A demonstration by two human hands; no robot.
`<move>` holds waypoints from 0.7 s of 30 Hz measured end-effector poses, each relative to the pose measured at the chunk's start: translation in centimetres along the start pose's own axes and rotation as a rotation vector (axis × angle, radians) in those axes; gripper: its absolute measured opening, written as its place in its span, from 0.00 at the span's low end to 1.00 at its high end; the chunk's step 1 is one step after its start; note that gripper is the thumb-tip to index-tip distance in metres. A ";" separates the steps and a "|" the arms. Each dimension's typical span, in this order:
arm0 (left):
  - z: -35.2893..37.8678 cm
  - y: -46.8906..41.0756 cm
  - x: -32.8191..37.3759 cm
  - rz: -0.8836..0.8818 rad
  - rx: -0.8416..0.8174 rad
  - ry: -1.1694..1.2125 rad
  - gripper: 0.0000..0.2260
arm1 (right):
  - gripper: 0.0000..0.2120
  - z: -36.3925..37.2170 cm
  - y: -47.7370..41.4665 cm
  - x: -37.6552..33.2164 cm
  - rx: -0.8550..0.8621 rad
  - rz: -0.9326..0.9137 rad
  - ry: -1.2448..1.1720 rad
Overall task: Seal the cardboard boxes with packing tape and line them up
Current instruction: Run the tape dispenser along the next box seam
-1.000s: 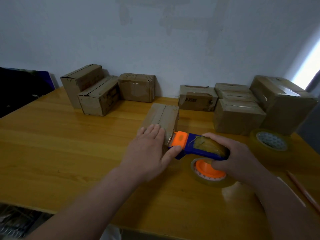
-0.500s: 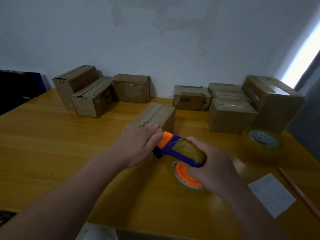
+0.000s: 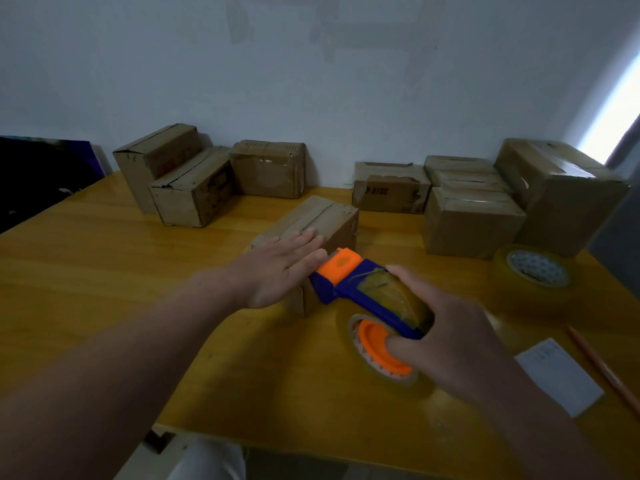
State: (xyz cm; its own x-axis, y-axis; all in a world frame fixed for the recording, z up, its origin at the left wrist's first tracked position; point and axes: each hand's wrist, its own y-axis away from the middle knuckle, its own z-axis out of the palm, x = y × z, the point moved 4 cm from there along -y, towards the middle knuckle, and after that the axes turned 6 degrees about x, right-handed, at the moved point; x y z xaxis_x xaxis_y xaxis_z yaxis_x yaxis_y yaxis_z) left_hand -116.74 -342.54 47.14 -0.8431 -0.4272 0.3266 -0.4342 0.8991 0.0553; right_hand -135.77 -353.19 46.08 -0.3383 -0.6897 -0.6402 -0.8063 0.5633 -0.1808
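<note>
A small cardboard box (image 3: 320, 220) lies in the middle of the yellow table (image 3: 104, 271), its top seam running away from me. My left hand (image 3: 280, 271) rests flat on the box's near end, fingers together and stretched out. My right hand (image 3: 450, 327) grips a blue and orange tape dispenser (image 3: 363, 289) loaded with a clear tape roll (image 3: 377, 351). The dispenser's orange head touches the box's near top edge beside my left fingertips.
Three boxes (image 3: 194, 181) stand at the back left against the wall. Several more boxes (image 3: 474, 209) are grouped at the back right. A spare tape roll (image 3: 535, 275), a white paper slip (image 3: 561, 375) and a pencil (image 3: 606, 372) lie at the right.
My left hand has flattened on the box top. The dispenser head has risen from the box's near face to its top edge. The camera has shifted slightly.
</note>
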 end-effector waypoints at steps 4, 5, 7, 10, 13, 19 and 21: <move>0.0 -0.2 -0.1 -0.015 -0.011 0.007 0.30 | 0.40 -1.4 0.7 0.0 -0.013 -0.024 0.019; 0.0 -0.2 -0.2 -0.014 -0.012 0.007 0.31 | 0.40 -1.6 0.8 0.0 -0.026 -0.016 0.013; 0.0 -0.4 -0.4 -0.014 -0.010 -0.002 0.30 | 0.40 -2.0 1.1 0.1 -0.049 -0.004 0.024; 0.0 -0.6 -0.5 -0.013 -0.003 -0.020 0.27 | 0.40 -2.4 1.3 -0.1 -0.089 0.021 0.032; -0.2 -0.8 -0.4 -0.006 0.014 -0.036 0.25 | 0.40 -2.1 0.7 -0.5 -0.148 0.041 0.085; -1.4 -2.1 -0.4 -0.057 0.163 -0.114 0.19 | 0.38 0.1 -2.7 -1.6 -0.293 0.096 0.138; -1.6 -2.3 -0.1 -0.071 0.185 -0.195 0.18 | 0.38 0.5 -3.9 -2.0 -0.322 0.093 0.136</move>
State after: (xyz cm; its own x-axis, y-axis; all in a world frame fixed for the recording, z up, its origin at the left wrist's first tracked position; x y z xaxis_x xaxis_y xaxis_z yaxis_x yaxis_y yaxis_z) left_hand -115.14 -344.38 48.52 -0.8459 -0.5148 0.1392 -0.5297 0.8414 -0.1074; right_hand -131.74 -353.74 47.74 -0.4617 -0.7082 -0.5341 -0.8730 0.4696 0.1319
